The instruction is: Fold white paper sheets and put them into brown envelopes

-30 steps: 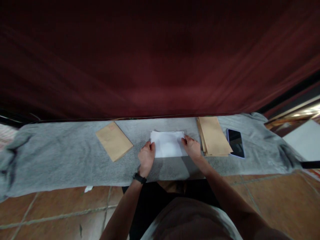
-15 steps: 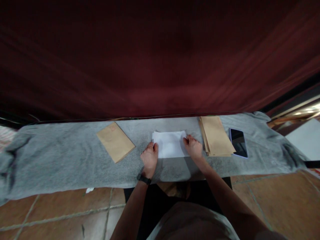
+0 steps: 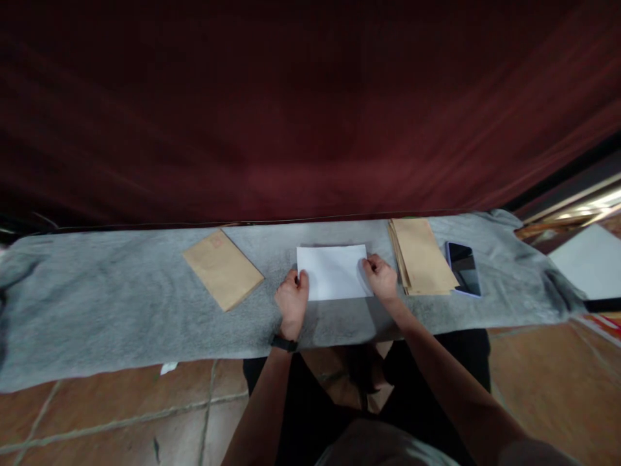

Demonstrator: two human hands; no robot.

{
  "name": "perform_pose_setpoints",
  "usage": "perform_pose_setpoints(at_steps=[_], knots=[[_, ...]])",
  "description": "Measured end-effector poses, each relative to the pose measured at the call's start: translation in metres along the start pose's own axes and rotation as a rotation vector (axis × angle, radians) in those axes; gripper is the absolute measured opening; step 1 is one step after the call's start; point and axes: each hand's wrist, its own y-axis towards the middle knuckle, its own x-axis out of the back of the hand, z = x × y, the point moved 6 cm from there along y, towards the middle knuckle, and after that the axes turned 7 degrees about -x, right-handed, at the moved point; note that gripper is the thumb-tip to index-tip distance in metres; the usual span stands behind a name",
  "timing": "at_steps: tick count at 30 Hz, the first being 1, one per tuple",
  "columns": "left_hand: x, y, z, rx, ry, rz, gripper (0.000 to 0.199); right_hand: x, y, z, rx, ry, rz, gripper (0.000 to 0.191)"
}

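A white rectangle of paper (image 3: 334, 273) is held between my two hands over the grey cloth. My left hand (image 3: 292, 296) grips its left edge, thumb on top and fingers curled under or behind. At the opposite edge, my right hand (image 3: 381, 278) pinches the paper, its thumb and bent fingers together. Whether it is one folded sheet or several cannot be made out. A brown envelope (image 3: 223, 268) lies slanted to the left of my left hand. Just right of my right hand rests a fanned stack of brown envelopes (image 3: 422, 257).
A phone (image 3: 463, 268) with a dark screen lies beside the stack, partly against its corner. The grey cloth (image 3: 121, 304) covers a narrow bench against a dark red hanging (image 3: 310, 149). A white board-like panel (image 3: 592, 262) stands at the far right.
The paper's top edge looks straighter; before, uneven layers showed there. My right hand has shifted slightly right, and both hands still hold the sides. The view has tilted a little.
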Motion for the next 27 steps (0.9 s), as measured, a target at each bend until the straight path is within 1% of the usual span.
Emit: perform_pose_setpoints(at_steps=[4, 7, 17, 22, 27], knots=[[0.0005, 0.0002, 0.0005, 0.008, -0.012, -0.01, 0.036, 0.0027, 0.0007, -0.0007, -0.018, 0.057, 0.018, 0.043], [0.0013, -0.0001, -0.0016, 0.006, -0.013, -0.01, 0.037, 0.0034, 0.001, -0.0008, -0.027, 0.059, 0.031, 0.044], [0.0024, 0.002, -0.0037, 0.001, -0.012, -0.043, 0.035, 0.003, 0.0008, -0.0005, -0.032, 0.095, 0.04, 0.035], [-0.0004, 0.0041, 0.0002, -0.003, -0.145, -0.088, 0.032, 0.0033, 0.001, -0.0008, -0.028, 0.189, 0.026, 0.031], [0.0009, 0.0051, 0.0028, -0.036, -0.252, -0.137, 0.026, 0.0044, 0.003, -0.0048, -0.015, 0.379, 0.019, 0.035]])
